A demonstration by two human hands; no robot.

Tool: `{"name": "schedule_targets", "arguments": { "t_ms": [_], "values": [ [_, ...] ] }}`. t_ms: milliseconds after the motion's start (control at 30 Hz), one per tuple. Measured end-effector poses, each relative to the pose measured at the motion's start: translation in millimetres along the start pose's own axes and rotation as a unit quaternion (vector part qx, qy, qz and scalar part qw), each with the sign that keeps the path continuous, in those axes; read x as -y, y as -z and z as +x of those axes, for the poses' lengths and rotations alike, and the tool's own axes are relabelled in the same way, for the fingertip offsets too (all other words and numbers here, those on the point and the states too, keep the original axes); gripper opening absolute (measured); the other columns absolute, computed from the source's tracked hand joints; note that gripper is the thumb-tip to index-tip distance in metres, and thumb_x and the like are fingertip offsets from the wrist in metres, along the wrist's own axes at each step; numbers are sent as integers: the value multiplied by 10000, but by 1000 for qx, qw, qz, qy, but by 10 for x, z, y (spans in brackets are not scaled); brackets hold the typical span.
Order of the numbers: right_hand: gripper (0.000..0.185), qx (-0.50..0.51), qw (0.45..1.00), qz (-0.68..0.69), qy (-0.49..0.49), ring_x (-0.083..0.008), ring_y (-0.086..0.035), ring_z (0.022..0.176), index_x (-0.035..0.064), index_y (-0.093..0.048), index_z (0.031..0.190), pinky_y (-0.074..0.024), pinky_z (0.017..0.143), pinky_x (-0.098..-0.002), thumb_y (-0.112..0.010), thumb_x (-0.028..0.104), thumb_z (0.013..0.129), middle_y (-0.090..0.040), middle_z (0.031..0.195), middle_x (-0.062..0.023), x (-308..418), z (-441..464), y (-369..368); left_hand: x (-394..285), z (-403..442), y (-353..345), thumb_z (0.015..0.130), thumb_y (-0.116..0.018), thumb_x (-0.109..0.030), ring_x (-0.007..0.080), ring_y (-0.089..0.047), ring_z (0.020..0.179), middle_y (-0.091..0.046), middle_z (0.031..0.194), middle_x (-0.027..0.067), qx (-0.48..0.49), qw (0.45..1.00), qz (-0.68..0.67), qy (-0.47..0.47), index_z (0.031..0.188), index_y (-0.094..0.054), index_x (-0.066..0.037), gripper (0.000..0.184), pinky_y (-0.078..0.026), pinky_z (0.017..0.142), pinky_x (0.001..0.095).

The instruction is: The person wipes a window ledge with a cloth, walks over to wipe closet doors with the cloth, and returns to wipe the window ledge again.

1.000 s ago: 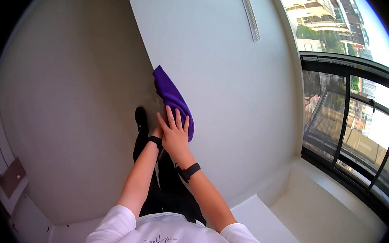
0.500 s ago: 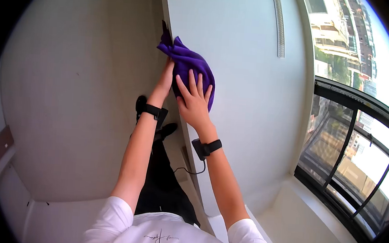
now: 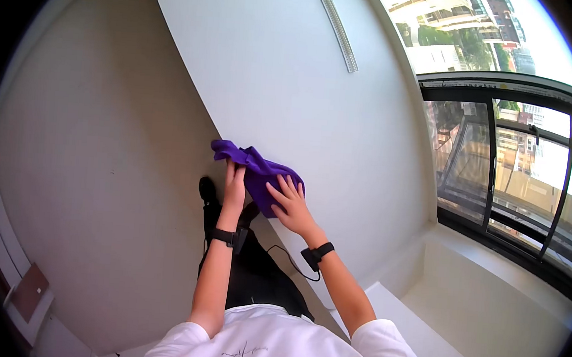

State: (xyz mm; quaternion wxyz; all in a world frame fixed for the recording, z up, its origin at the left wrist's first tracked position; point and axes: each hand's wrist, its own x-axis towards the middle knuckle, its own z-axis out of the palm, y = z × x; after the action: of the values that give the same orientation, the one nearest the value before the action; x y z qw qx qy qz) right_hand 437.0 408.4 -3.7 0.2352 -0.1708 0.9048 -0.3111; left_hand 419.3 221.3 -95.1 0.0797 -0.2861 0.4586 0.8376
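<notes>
A crumpled purple cloth (image 3: 262, 181) lies over the near left edge of the white tabletop (image 3: 267, 64), with one end bunched up past that edge. My left hand (image 3: 234, 189) is at the table's edge, its fingers gripping the bunched end of the cloth; its thumb is hidden. On top of the cloth, my right hand (image 3: 295, 211) lies flat with its fingers spread, the fingertips near the cloth's right border. Each wrist wears a black strap with a small box.
A clear ruler-like strip (image 3: 336, 26) lies farther up the tabletop. To the right is a black-framed window (image 3: 489, 159). A dark cable (image 3: 287, 255) runs from beside the right wrist. My black shoe (image 3: 207, 189) is below the table edge, and a brown panel (image 3: 30, 291) stands at lower left.
Both hands and the purple cloth have come closer to my body along the table edge. The cloth looks more bunched at its left end. The camera view has turned.
</notes>
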Motion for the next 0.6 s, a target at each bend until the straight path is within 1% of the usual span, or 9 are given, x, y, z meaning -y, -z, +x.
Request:
{"name": "schedule_targets", "arguments": {
  "t_ms": [67, 100, 133, 200, 233, 333, 433, 533, 600],
  "values": [
    [683, -58, 998, -38, -14, -426, -217, 1532, 205, -433, 1553, -131, 1203, -661, -632, 119, 905, -296, 1659, -135, -13, 518, 69, -543, 508, -187, 1048, -514, -236, 380, -148, 1554, -240, 1674, 179, -45, 951, 235, -194, 1565, -368, -67, 563, -166, 1246, 474],
    [679, -88, 995, -53, -13, -421, -216, 1533, 204, -431, 1552, -124, 1205, -661, -628, 125, 908, -291, 1661, -129, 25, 810, 55, -685, 785, -153, 1029, -529, -232, 447, -114, 1541, -205, 1680, 195, -46, 871, 420, -250, 1565, -377, -78, 578, -160, 1234, 538],
    [669, -114, 992, -58, -17, -414, -202, 1539, 206, -429, 1553, -110, 1209, -659, -617, 139, 914, -277, 1667, -125, 134, 1100, 48, -800, 994, -118, 1009, -544, -227, 514, -81, 1529, -171, 1686, 210, -45, 752, 588, -295, 1564, -386, -89, 594, -153, 1223, 602],
    [677, -152, 983, -97, -26, -404, -188, 1544, 184, -402, 1566, -95, 1214, -653, -596, 156, 918, -267, 1669, -138, 381, 1547, -38, -1179, 1109, -279, 989, -554, -243, 566, -63, 1506, -174, 1682, 211, -79, 691, 657, -292, 1568, -393, -131, 611, -160, 1190, 681],
    [676, -166, 980, -104, -23, -402, -191, 1544, 163, -399, 1565, -98, 1212, -653, -594, 157, 918, -270, 1667, -141, 499, 1668, -121, -1218, 1260, -221, 992, -551, -272, 536, -102, 1516, -189, 1684, 185, -104, 653, 688, -297, 1581, -383, -181, 619, -194, 1195, 661],
    [682, -163, 982, -90, -24, -398, -212, 1536, 116, -382, 1564, -126, 1208, -649, -592, 156, 917, -289, 1658, -138, 728, 1589, -301, -1231, 1257, -48, 985, -561, -293, 520, -144, 1515, -200, 1685, 161, -70, 598, 727, -330, 1594, -362, -209, 646, -200, 1202, 651],
    [713, -115, 985, -114, -63, -365, -239, 1533, 192, -360, 1588, -149, 1204, -644, -618, 175, 923, -283, 1665, -97, 748, 969, -514, -1188, 859, 101, 966, -595, -342, 483, -172, 1523, -207, 1690, 111, 43, 584, 757, -289, 1608, -332, -261, 698, -189, 1217, 631],
    [631, -68, 989, -83, -105, -360, -196, 1548, 233, -346, 1599, -140, 1200, -653, -548, 356, 1014, -248, 1683, -74, 588, 619, -464, -1523, 873, 155, 937, -650, -427, 459, -178, 1529, -230, 1680, 121, 157, 588, 745, -275, 1593, -366, -263, 733, -156, 1226, 626],
    [619, -79, 986, -66, -132, -368, -173, 1553, 228, -334, 1604, -103, 1203, -657, -499, 403, 1034, -229, 1690, -83, 558, 894, -322, -1743, 1205, 61, 925, -662, -474, 396, -204, 1536, -277, 1666, 87, 182, 550, 756, -304, 1577, -391, -296, 729, -153, 1237, 600]
  ]
}}
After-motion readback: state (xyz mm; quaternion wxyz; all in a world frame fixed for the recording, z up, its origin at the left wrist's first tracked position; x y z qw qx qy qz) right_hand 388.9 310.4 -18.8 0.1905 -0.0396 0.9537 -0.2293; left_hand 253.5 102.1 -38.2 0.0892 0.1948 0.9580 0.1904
